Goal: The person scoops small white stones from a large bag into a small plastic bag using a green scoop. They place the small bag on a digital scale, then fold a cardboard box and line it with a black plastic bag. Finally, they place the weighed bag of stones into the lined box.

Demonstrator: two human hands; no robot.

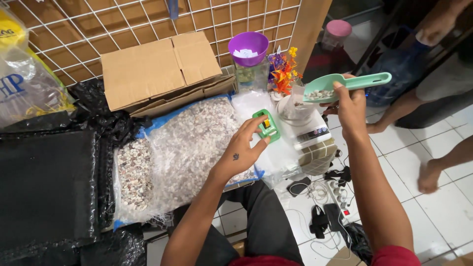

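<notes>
My right hand point(351, 106) grips a mint-green plastic scoop point(345, 84) holding small pale pebbles, raised over a clear bag point(295, 106) that sits on a white digital scale point(315, 140). My left hand point(242, 150) pinches a small green tool with a yellow part point(267, 126) just left of the scale. Below and left of it lies a big clear plastic sack of mixed pale gravel point(187, 143).
A cardboard box point(160, 66) leans on a wire grid wall point(98, 24). A purple-lidded jar point(249, 61) and orange paper flowers point(284, 71) stand behind the scale. Black plastic bags point(47, 182) fill the left. Cables and a power strip point(337, 194) lie on white tiles. Another person's bare legs point(433, 162) are at right.
</notes>
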